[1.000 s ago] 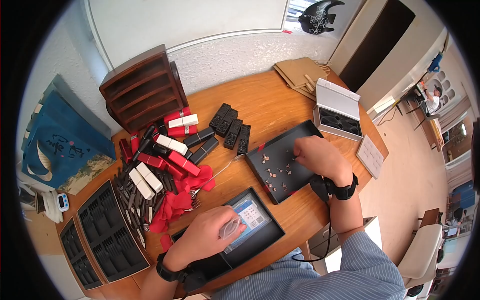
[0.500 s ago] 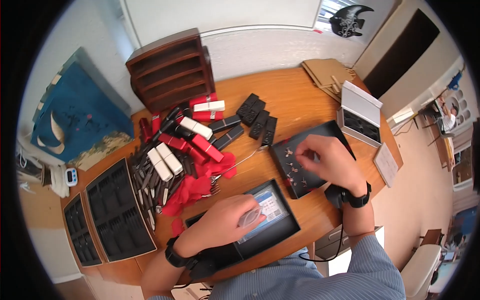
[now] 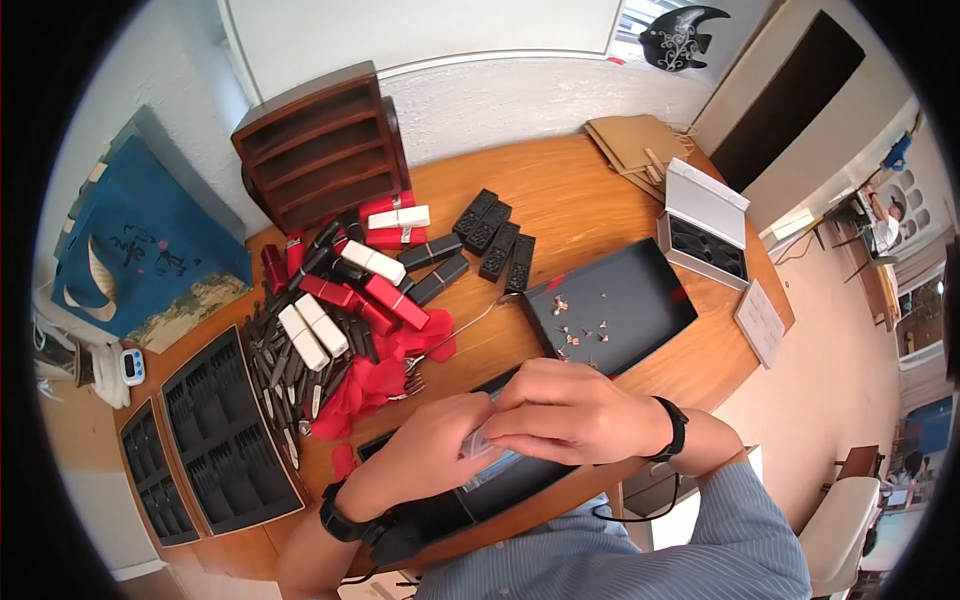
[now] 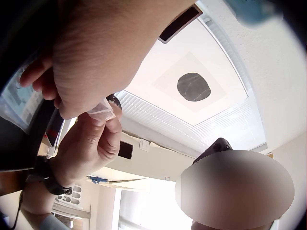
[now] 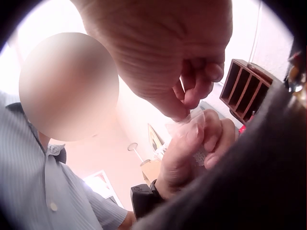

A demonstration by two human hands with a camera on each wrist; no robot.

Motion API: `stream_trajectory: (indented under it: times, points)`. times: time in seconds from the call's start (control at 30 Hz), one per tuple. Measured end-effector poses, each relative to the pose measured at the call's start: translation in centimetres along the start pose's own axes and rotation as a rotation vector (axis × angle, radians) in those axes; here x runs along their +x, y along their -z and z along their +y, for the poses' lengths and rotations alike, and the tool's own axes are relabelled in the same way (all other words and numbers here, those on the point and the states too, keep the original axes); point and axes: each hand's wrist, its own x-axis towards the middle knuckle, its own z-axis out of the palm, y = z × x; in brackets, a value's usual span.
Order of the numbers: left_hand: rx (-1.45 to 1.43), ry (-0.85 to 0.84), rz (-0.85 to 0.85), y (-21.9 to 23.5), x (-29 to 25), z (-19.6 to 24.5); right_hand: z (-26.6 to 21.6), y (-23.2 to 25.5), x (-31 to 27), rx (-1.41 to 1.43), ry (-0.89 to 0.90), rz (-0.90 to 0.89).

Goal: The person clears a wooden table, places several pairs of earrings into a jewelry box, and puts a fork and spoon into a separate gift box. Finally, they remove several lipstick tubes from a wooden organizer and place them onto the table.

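My left hand [image 3: 430, 440] grips a small clear plastic bag [image 3: 480, 447] between thumb and fingers. My right hand [image 3: 575, 415] meets it there, thumb and fingertips pinched at the bag's upper edge; anything else between those fingertips is hidden. The left wrist view shows the clear bag [image 4: 101, 111] between both hands. Beneath them lies a black tray [image 3: 490, 495] with a blue-and-white printed packet, mostly covered by the hands. Beyond the right hand, a second black tray [image 3: 640, 310] holds several small earrings [image 3: 563, 305] on its left side.
To the left lie red, white and black cases [image 3: 400, 300], dark-handled cutlery and red cloth. Several black blocks [image 3: 495, 240] sit mid-table. A wooden shelf unit [image 3: 320, 150] stands at the back, an open white box [image 3: 705, 225] at the right, black moulded inserts [image 3: 235, 430] at the left edge.
My right hand has left the tray of earrings and moved down and left to the plastic bag in my left hand. The left hand stays over the near tray, still holding the bag.
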Motion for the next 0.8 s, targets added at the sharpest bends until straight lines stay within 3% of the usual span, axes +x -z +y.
stream_trajectory:
  times: [0.3, 0.37, 0.43, 0.5, 0.6, 0.8]
  points:
    - [0.059, 0.049, -0.015, 0.1, -0.1, 0.4, 0.3, 1.1, 0.0, -0.033, 0.007, 0.010]
    - [0.089, 0.076, -0.018, 0.1, -0.1, 0.5, 0.8, 2.6, 0.2, -0.219, -0.032, 0.070]
    - [0.070, 0.072, -0.003, 0.1, -0.1, 0.5, 1.4, 4.4, 0.0, -0.341, -0.257, 0.160]
    - [0.062, 0.066, 0.004, 0.1, -0.1, 0.6, 2.7, 6.4, -1.0, -0.435, -0.581, 0.122]
    - [0.058, 0.058, 0.010, 0.2, 0.0, 0.7, 5.6, 8.0, -2.8, -0.656, -0.825, 0.089]
    - [0.054, 0.065, 0.007, 0.2, 0.0, 0.8, 6.4, 8.3, -3.4, -0.588, -0.962, -0.086]
